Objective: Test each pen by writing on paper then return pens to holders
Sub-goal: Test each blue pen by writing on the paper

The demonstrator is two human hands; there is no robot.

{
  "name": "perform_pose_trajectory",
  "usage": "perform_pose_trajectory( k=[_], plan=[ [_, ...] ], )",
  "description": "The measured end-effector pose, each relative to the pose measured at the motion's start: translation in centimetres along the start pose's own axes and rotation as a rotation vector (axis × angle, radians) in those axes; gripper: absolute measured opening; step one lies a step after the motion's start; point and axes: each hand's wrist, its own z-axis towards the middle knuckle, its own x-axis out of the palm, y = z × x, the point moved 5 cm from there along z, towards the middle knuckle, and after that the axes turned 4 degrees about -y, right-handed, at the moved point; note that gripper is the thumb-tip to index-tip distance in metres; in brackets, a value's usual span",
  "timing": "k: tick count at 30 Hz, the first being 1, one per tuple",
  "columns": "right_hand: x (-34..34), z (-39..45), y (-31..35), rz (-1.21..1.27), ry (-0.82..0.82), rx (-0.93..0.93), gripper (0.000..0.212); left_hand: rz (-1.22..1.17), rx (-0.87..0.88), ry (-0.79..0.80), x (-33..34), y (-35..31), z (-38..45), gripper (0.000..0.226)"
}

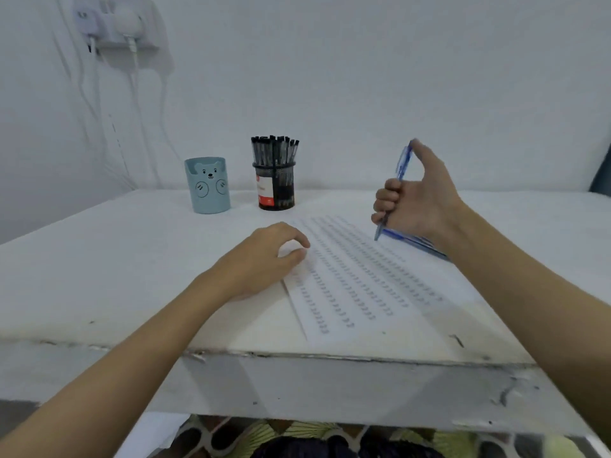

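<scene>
Right hand (417, 200) raised above the far right part of the paper (357, 285), fingers (388, 193) curling round a blue pen (401, 173) and gripping it in a fist, thumb pressing on the pen's upper end, tip pointing down and hanging just clear of the sheet. Left hand (264, 259) resting on the sheet's left edge, fingers loosely bent and close together, fingertips touching the paper, gripping nothing. Paper lying slanted on the white surface (99, 259), carrying many rows of small pen marks running from near to far. Further blue pens (416, 242) lying flat on the sheet's right side, partly hiding behind the right wrist; exact number not showing. Black mesh holder (276, 188) standing upright at the far middle of the surface, just beyond the sheet's far corner, bristling with black-capped pens (274, 150), bearing a red-and-white label. Pale blue holder (207, 185) with a bear face standing upright just left of the mesh one, the two near but not touching; contents not showing from this angle. Both holders standing well apart from either hand. White wall (363, 77) rising behind the surface, with a socket block (115, 24) and white cables (132, 77) hanging at the far left. Patterned fabric (297, 438) showing below the near edge of the surface.
</scene>
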Motion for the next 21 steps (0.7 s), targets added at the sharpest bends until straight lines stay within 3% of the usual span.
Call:
perform_pose_trajectory(
  k=[3,8,12,16,21],
  plan=[
    [-2.6,-1.1,0.6,0.122,-0.019,0.007,0.07,-0.013,0.017,0.044,2.3,-2.3,1.5,0.023],
    [-4.4,-1.9,1.1,0.176,-0.019,-0.036,0.055,-0.011,0.006,0.12,4.8,-3.6,2.6,0.037],
    [-5.1,-2.2,1.3,0.132,-0.029,-0.075,0.065,0.035,0.007,0.219,6.0,-4.0,3.2,0.041],
    [-5.1,-1.4,1.1,-0.081,-0.023,-0.145,0.05,0.032,-0.009,0.243,5.6,-4.3,3.8,0.037],
    [-5.5,-0.6,0.2,-0.552,-0.082,-0.142,0.078,0.037,-0.023,0.235,6.1,-5.1,5.1,0.039]
  ],
)
